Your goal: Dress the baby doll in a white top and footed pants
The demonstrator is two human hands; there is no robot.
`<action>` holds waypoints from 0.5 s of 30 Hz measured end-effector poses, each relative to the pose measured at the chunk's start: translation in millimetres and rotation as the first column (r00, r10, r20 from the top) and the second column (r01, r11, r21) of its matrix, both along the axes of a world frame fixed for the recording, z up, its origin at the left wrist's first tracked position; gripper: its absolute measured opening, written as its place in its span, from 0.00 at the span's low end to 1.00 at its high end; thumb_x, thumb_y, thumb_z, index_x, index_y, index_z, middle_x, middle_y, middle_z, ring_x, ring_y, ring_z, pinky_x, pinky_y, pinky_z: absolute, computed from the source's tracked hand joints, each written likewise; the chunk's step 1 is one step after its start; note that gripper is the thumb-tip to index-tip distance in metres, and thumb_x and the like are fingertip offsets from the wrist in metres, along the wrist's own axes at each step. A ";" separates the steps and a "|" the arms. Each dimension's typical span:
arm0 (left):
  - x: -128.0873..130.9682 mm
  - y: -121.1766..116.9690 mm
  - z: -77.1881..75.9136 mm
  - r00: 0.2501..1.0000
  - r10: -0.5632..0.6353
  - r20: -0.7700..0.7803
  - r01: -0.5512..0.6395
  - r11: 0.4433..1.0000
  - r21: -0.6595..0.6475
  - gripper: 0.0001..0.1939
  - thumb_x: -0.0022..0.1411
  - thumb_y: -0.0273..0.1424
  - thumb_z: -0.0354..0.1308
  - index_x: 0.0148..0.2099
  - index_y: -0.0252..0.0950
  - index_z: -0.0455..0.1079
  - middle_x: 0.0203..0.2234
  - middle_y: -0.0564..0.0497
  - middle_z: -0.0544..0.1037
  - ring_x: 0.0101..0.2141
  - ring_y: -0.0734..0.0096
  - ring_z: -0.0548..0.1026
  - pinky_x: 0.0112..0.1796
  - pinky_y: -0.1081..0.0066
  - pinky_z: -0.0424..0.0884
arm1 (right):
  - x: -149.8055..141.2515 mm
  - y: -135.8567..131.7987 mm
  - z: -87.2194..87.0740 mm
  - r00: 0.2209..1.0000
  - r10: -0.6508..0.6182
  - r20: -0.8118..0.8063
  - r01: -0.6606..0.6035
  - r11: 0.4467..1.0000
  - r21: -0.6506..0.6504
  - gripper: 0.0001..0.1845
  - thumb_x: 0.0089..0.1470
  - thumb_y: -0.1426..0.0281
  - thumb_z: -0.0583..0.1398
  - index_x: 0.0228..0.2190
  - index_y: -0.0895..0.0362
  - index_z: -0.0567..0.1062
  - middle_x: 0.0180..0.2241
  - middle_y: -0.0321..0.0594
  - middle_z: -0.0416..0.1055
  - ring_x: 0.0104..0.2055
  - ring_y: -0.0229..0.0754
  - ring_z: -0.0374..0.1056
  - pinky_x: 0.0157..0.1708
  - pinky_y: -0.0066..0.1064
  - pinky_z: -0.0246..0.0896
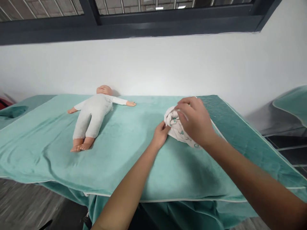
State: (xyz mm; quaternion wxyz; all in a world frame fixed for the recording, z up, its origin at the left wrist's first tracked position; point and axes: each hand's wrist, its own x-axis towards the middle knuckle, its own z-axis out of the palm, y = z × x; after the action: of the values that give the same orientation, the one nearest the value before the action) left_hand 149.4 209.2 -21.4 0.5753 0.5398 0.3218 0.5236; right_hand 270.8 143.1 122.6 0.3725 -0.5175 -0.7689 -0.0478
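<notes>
A small white cloth with green print (177, 129) lies bunched on the teal towel-covered table (124, 159), right of centre. My right hand (195, 119) is closed over its top, fingers curled into the fabric. My left hand (160, 134) pinches the cloth's near left edge. A baby doll in a white suit (92, 116) lies on its back at the left, arms spread, well apart from both hands.
A white wall runs behind the table, with a dark window frame (144, 25) above. Another teal-covered surface (294, 102) shows at the far right, and a teal cushion (13, 111) at the far left. Grey floor lies below the table's front edge.
</notes>
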 end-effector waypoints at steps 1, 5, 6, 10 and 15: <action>-2.6 -0.1 -0.3 0.999 0.018 0.031 -0.017 1.000 -0.025 0.13 0.62 0.41 0.62 0.39 0.35 0.75 0.32 0.52 0.79 0.34 0.68 0.73 0.38 0.70 0.67 | -4.1 -4.2 -8.1 0.998 0.027 0.048 -0.028 1.000 0.009 0.15 0.62 0.74 0.51 0.39 0.53 0.77 0.47 0.45 0.73 0.51 0.50 0.68 0.52 0.47 0.67; -10.0 -2.2 3.4 0.973 0.040 0.227 0.002 0.983 -0.183 0.18 0.59 0.45 0.65 0.39 0.34 0.75 0.30 0.50 0.80 0.35 0.65 0.77 0.41 0.67 0.71 | -7.3 -5.3 -53.1 0.994 0.084 0.073 -0.077 0.992 -0.099 0.16 0.64 0.69 0.53 0.51 0.55 0.72 0.57 0.50 0.69 0.61 0.54 0.63 0.60 0.51 0.62; -11.5 -2.9 5.2 0.957 0.030 0.288 0.038 0.973 -0.227 0.19 0.58 0.45 0.67 0.42 0.34 0.76 0.32 0.48 0.81 0.37 0.63 0.79 0.44 0.65 0.72 | -4.0 -0.2 -65.3 1.000 0.024 0.019 -0.022 0.993 -0.114 0.20 0.63 0.67 0.56 0.55 0.56 0.70 0.61 0.52 0.65 0.65 0.56 0.59 0.63 0.53 0.59; -20.4 -4.0 10.2 0.893 -0.067 0.445 0.236 0.912 -0.335 0.24 0.53 0.41 0.71 0.48 0.31 0.76 0.39 0.41 0.84 0.46 0.53 0.81 0.53 0.58 0.73 | 17.3 28.8 -104.3 0.943 -0.161 -0.292 0.069 0.951 -0.301 0.34 0.58 0.56 0.61 0.62 0.56 0.63 0.63 0.53 0.63 0.65 0.58 0.59 0.65 0.55 0.56; -39.8 -1.3 10.9 0.822 -0.093 0.561 0.355 0.855 -0.379 0.25 0.61 0.45 0.61 0.54 0.31 0.75 0.48 0.39 0.82 0.57 0.47 0.75 0.61 0.51 0.68 | 30.0 43.7 -123.7 0.934 -0.286 -0.214 0.196 0.911 -0.362 0.36 0.54 0.57 0.63 0.62 0.52 0.64 0.58 0.50 0.67 0.61 0.60 0.62 0.60 0.56 0.60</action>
State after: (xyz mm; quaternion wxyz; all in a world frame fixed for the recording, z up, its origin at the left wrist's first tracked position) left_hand 109.6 208.0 -10.5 0.8122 0.2566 0.2012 0.4836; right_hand 300.8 186.8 -1.1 0.3686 -0.6664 -0.6393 0.1067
